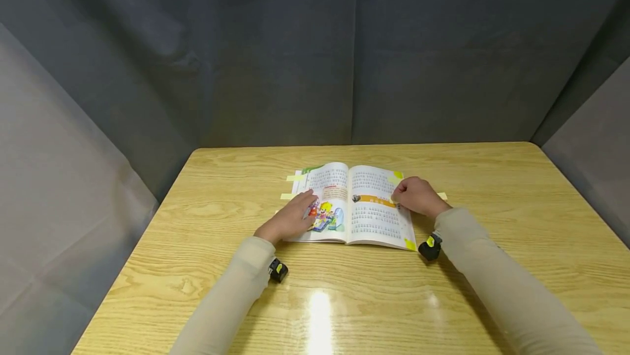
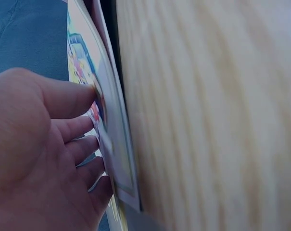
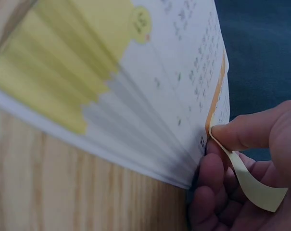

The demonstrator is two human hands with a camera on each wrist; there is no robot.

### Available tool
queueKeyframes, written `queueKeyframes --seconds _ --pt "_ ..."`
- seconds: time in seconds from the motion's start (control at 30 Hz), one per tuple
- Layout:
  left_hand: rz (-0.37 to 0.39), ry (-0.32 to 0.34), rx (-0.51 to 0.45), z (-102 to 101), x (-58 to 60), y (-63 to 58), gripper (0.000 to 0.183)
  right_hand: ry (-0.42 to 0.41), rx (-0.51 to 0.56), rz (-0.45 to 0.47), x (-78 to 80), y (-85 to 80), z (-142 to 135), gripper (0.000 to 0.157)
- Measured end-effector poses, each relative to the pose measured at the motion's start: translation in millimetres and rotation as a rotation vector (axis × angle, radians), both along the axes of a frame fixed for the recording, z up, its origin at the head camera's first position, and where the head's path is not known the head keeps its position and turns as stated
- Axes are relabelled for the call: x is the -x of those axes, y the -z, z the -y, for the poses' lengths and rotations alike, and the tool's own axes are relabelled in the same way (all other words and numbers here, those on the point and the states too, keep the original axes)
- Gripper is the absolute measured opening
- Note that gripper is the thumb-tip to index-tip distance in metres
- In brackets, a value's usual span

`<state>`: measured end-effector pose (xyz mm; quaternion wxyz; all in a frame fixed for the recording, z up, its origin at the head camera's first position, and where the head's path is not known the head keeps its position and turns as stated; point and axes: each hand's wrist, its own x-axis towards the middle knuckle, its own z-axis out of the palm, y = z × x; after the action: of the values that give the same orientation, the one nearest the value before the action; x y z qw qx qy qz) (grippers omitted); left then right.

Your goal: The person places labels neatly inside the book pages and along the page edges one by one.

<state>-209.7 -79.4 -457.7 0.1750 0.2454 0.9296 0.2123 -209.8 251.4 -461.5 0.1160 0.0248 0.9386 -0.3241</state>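
An open picture book (image 1: 369, 226) lies on the wooden table, with printed text on both pages and a cartoon drawing on the left one. My left hand (image 1: 291, 217) rests on the left page, its fingers straight and touching the paper beside the drawing. At the outer edge of the right page, my right hand (image 1: 418, 195) pinches a pale yellow sticky strip (image 3: 258, 192) between thumb and fingers. The strip's loose end curves away across the palm. Whether the page edge is pinched along with it, I cannot tell.
Two more yellow sticky strips (image 1: 295, 178) stick out from the book's left side. The table (image 1: 236, 180) runs on around the book, and a dark grey curtain (image 1: 275, 70) hangs behind it. Each wrist carries a small black camera (image 1: 430, 246).
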Motion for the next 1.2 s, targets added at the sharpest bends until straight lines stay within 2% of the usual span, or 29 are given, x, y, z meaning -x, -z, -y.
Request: queueKeyframes --seconds 0.2,0.47,0.63,0.73,0.87,1.0,1.2 --pt "-0.004 0.010 -0.010 1 0.5 0.0 0.060 -0.024 -0.062 -0.027 -0.1 0.0 2 0.021" --pt "-0.005 0.024 0.000 -1 1.3 -1.4 0.060 -0.088 -0.147 -0.076 0.1 -0.5 4 0.010" --pt "0.004 0.027 -0.011 -3 1.8 -2.7 0.061 -0.124 -0.250 -0.052 0.0 -8.3 5 0.009" --pt "0.005 0.026 -0.023 -4 2.2 -3.1 0.060 -0.124 -0.296 -0.030 0.1 -11.7 4 0.011" --pt "0.002 0.037 -0.016 -4 2.2 -3.4 0.060 -0.118 -0.301 -0.025 -0.1 -11.2 2 0.010" --pt "0.001 0.038 0.003 -3 2.1 -4.1 0.060 -0.126 -0.307 -0.050 -0.5 -10.4 3 0.006" --pt "0.025 0.032 0.039 -1 0.0 -5.2 0.061 -0.131 -0.372 -0.094 -5.5 -13.0 9 0.007"
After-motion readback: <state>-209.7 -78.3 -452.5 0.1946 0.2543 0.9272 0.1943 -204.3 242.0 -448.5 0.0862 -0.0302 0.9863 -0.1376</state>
